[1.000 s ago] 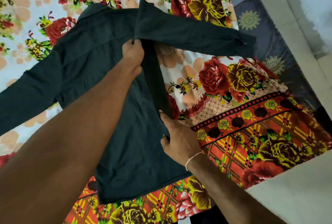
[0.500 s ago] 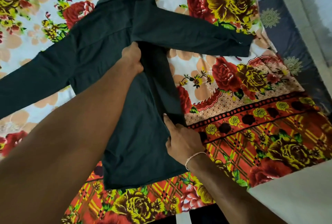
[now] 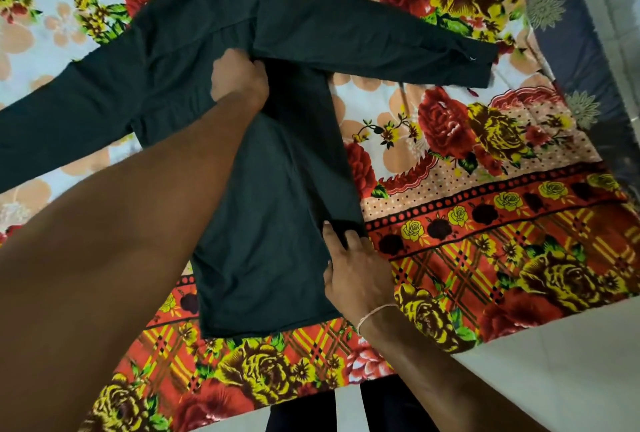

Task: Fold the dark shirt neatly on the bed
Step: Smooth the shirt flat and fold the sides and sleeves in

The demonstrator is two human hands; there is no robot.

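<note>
The shirt (image 3: 263,224) lies flat on the bedsheet (image 3: 485,224), collar toward the far edge of the view and hem toward you. Its right side panel is folded inward over the body, giving a straight edge that runs from below the armpit down to the hem. One sleeve (image 3: 363,40) extends flat across the sheet to your right, its cuff resting on the flower print. The other sleeve (image 3: 65,113) extends out to your left and passes under your forearm.

Your left hand (image 3: 239,78) sits on the upper part of the shirt, where the folded panel meets the right sleeve. Its fingers are curled and bunched into the cloth at that point, pinching the fold. Your right hand (image 3: 356,276) rests at the lower end of the folded edge, near the hem. Its fingers lie fairly straight along the cloth, with the fingertips on the dark corner of the panel; whether any fingers tuck beneath the cloth cannot be told. A thin pale thread (image 3: 375,312) circles that wrist.

The bedsheet carries red and yellow roses with a checked orange border near you. Beyond its right edge a grey patterned mattress (image 3: 571,51) shows.
</note>
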